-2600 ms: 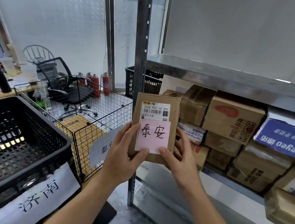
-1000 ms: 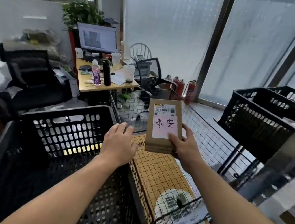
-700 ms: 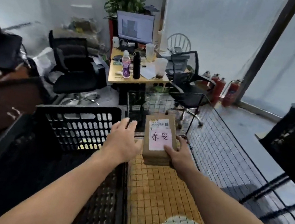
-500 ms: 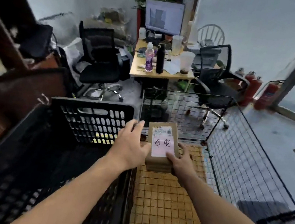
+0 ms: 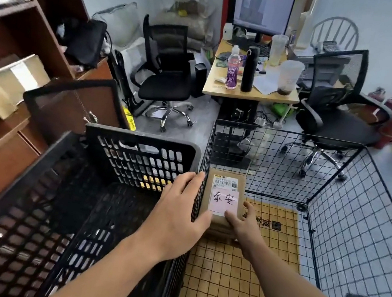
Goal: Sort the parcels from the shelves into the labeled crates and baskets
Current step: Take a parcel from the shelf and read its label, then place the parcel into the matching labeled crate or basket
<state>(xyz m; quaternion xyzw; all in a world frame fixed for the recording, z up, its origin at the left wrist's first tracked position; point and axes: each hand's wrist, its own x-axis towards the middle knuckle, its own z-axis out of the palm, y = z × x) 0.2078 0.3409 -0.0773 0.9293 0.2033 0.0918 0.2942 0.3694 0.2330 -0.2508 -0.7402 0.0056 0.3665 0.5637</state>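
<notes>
Now, parcel [image 5: 225,186]: small brown carton with a pink note [image 5: 223,200] on top; judged light and stiff, its matt faces unlikely to slip.
Hold point: you do best gripping the near short edge or both long sides.
Position: inside the wire basket [image 5: 354,233], low over the flat yellow box [image 5: 234,279] on its floor; contact cannot be told.
Right hand [image 5: 242,226]: grasping the parcel's near edge, thumb on top.
Left hand [image 5: 178,211]: fingers relaxed, holding nothing, just beside the parcel at the basket's left wall, above the black crate [image 5: 139,150].
</notes>
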